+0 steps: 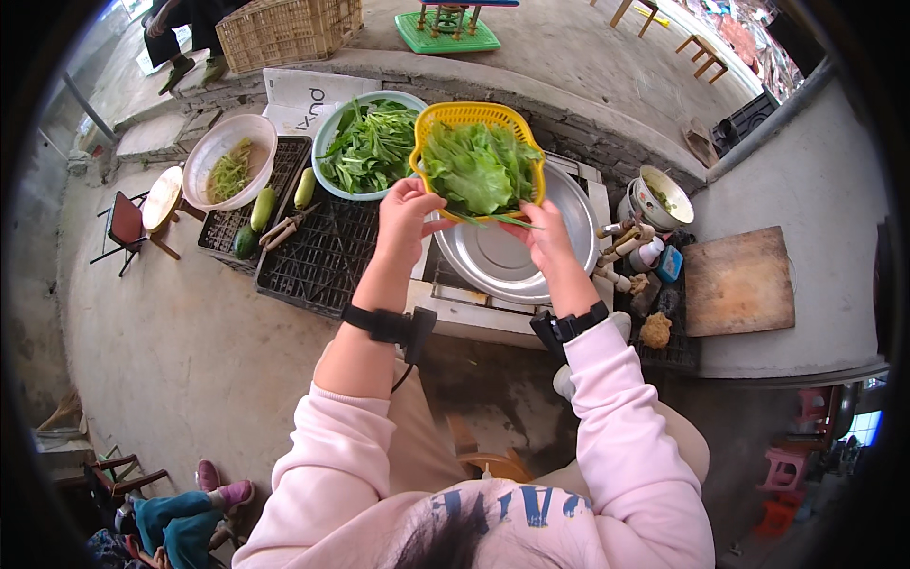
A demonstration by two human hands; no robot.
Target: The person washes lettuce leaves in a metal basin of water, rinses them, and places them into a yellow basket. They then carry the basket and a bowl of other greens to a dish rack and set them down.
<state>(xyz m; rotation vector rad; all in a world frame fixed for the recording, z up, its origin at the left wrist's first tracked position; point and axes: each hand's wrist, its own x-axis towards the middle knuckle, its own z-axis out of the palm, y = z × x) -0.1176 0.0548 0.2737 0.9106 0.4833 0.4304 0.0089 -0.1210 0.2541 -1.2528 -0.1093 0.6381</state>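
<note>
Both my hands grip the near rim of a yellow plastic basket (475,109). My left hand (407,215) has its left corner, and my right hand (542,229) its right one. Lettuce leaves (483,171) fill the basket, and a few thin green blades hang over the near edge. The basket is above the far part of a wide metal basin (490,259), whose visible floor is bare. Left of it, a pale blue basin (323,174) full of leafy greens (373,146) stands partly behind the basket's edge.
Black crates (320,249) on the left carry scissors (282,231), green squashes (263,208) and a whitish bowl (195,181) of green trimmings. To the right are enamel bowls (665,197), a blue box (669,264) and a wooden board (739,281). Two other people sit farther off.
</note>
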